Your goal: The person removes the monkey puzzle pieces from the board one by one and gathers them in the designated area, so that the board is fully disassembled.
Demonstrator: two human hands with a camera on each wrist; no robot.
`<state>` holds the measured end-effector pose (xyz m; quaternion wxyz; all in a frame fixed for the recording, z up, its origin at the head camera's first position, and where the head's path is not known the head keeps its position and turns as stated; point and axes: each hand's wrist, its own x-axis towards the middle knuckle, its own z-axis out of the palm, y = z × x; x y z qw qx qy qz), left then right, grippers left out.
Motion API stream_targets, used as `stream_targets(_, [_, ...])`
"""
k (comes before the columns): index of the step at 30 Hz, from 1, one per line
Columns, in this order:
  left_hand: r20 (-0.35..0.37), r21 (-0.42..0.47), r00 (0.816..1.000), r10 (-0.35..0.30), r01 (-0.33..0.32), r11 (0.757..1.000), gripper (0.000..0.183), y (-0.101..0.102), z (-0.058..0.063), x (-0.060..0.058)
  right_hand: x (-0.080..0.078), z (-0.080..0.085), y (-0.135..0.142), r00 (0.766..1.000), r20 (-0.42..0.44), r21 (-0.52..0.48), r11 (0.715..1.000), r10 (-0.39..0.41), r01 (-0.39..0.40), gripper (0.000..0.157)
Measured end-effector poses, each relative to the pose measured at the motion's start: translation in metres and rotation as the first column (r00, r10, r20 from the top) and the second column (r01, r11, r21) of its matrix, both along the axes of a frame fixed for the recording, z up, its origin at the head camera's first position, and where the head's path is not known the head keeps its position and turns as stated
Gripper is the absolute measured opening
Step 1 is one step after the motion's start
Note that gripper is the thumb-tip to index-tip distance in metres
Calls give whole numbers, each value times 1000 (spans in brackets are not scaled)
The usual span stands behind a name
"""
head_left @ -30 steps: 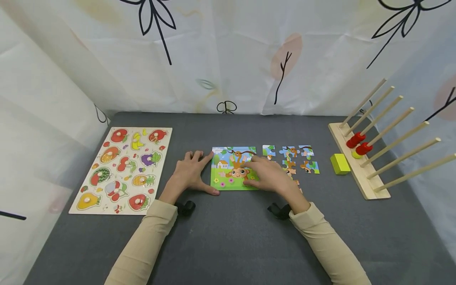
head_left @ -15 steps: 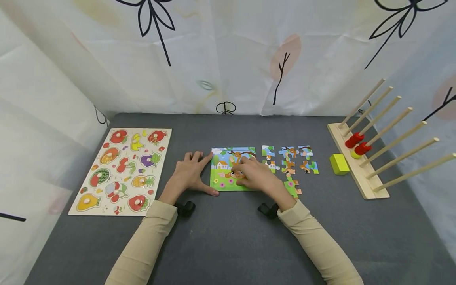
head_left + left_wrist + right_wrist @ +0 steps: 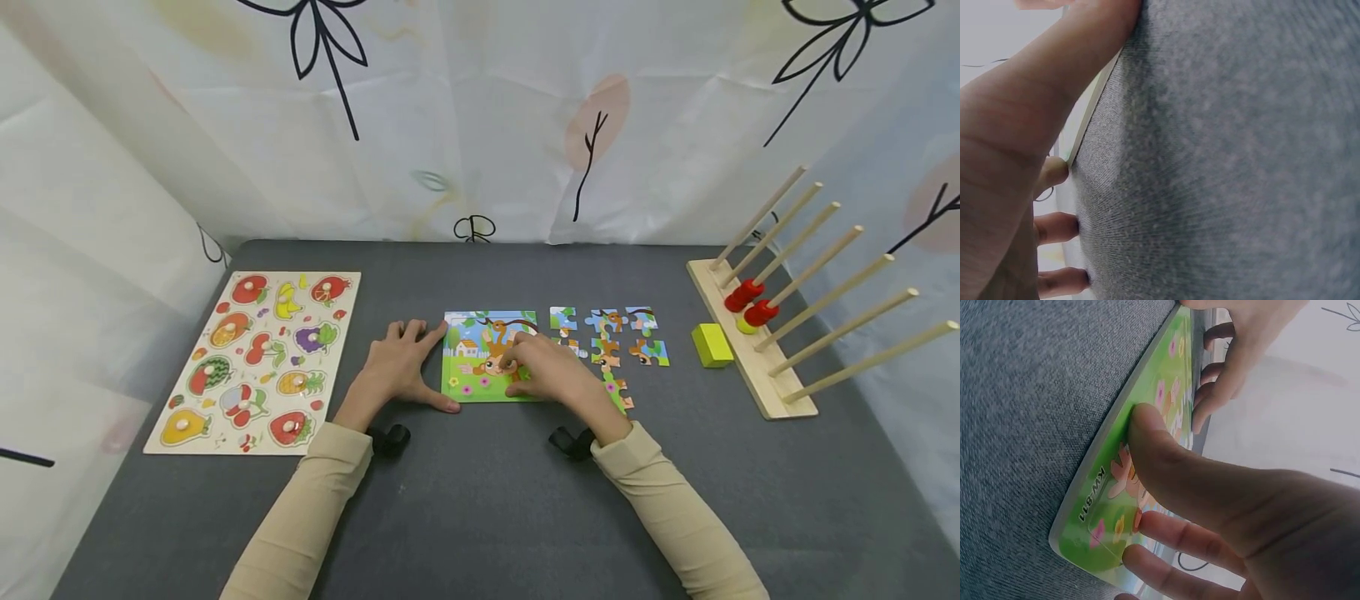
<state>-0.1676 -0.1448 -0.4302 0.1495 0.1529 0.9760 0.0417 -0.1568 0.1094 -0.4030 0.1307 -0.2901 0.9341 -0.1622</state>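
Observation:
A small puzzle board [image 3: 480,387] with a monkey picture lies flat at the middle of the dark table. My left hand [image 3: 401,367] is spread at its left side, thumb and index finger touching the edge near the two corners. Over the board's right half is my right hand [image 3: 558,375], hiding that part. In the right wrist view, the right thumb [image 3: 1160,447] rests on the board's green border and the fingers bend down to the picture. Nothing shows between them. Loose jigsaw pieces [image 3: 648,352] lie just right of the board, some partly behind the right hand.
At the left lies a fruit peg puzzle board [image 3: 255,367]. A wooden peg rack [image 3: 780,383] with red and yellow beads [image 3: 761,313] stands at the right, its rods leaning outward. Beside it sits a yellow block [image 3: 712,345]. A patterned white curtain [image 3: 480,125] hangs behind the table.
My right hand has slid left across the board and then slightly back to the right. The left hand stays at the board's left edge.

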Motion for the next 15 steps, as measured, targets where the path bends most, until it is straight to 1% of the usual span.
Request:
stream_targets(3, [-1,1,1000,-5,5,1000,132,0,0,0,0,-1,1,1000,10,-19,1000,0,0,21])
stream_targets(4, [1,2,1000,-5,5,1000,132,0,0,1,-1,-1,1,1000,13,-21,1000,-1,2,20])
stream_targets(6, [3,3,1000,-3,3,1000,133,0,0,1,-1,-1,1,1000,15,-12,1000,-5,5,22])
stream_targets(10, [0,2,1000,-2,2,1000,133,0,-1,0,0,-2,1,1000,12,23,999,-27,27,44])
stream_targets(11, [-3,1,1000,-3,3,1000,132,0,-1,-1,0,-2,1,999,11,31,999,-39,38,48])
stream_targets(13, [-6,3,1000,-5,5,1000,132,-1,-1,-1,0,-2,1,999,2,34,998,-52,52,46])
stream_targets(15, [-6,4,1000,-4,4,1000,132,0,-1,0,0,-2,1,998,-5,27,998,-58,58,39])
